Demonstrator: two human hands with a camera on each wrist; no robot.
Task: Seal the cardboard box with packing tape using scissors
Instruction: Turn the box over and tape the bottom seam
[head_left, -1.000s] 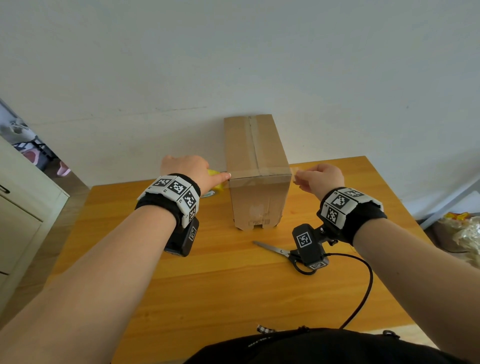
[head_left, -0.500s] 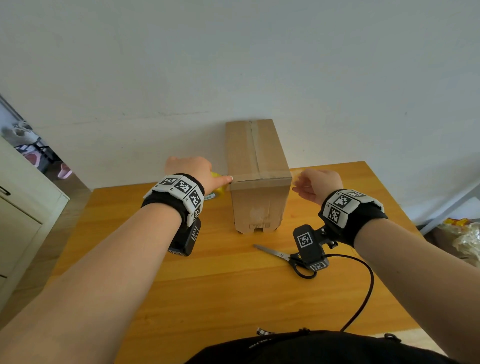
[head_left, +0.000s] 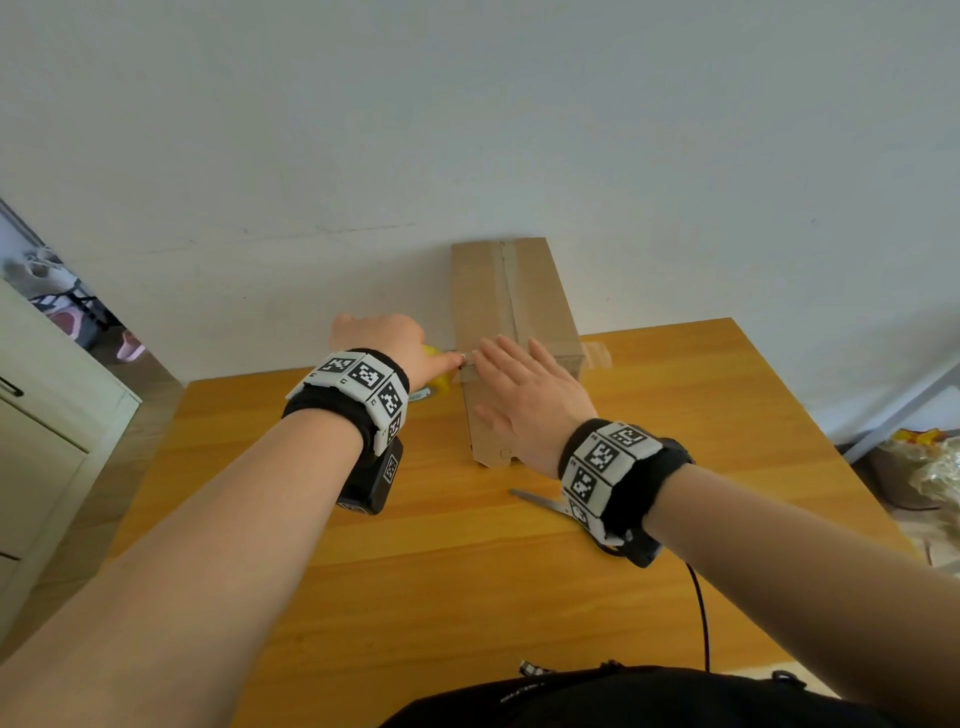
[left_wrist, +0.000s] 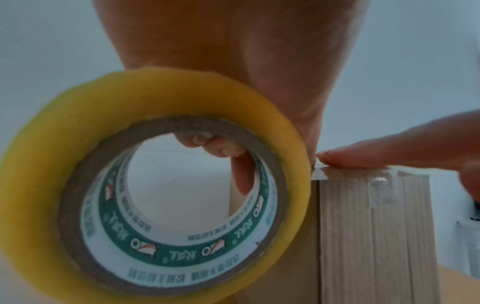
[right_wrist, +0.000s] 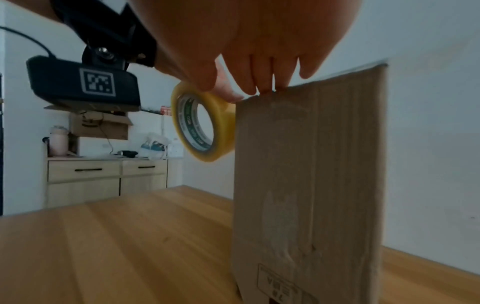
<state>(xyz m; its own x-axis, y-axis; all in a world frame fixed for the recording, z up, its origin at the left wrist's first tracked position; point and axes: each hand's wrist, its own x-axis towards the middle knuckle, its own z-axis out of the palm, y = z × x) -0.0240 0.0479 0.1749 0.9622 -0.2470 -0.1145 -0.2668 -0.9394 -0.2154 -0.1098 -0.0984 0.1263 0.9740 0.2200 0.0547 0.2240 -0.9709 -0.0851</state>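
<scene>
The tape roll (left_wrist: 155, 185) is gripped by the left hand (head_left: 384, 343) beside the cardboard box (head_left: 519, 312), so the strip is kept taut; the right hand (head_left: 524, 395) is laid flat, pressing it down.

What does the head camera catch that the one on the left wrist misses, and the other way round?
Only the head view shows the scissors lying on the wooden table near the person, and the whole right hand flat on the cardboard box. Only the left wrist view shows fingers hooked through the tape roll core, with its green printed lining. Both show the left hand holding the roll against the box's top edge.
</scene>
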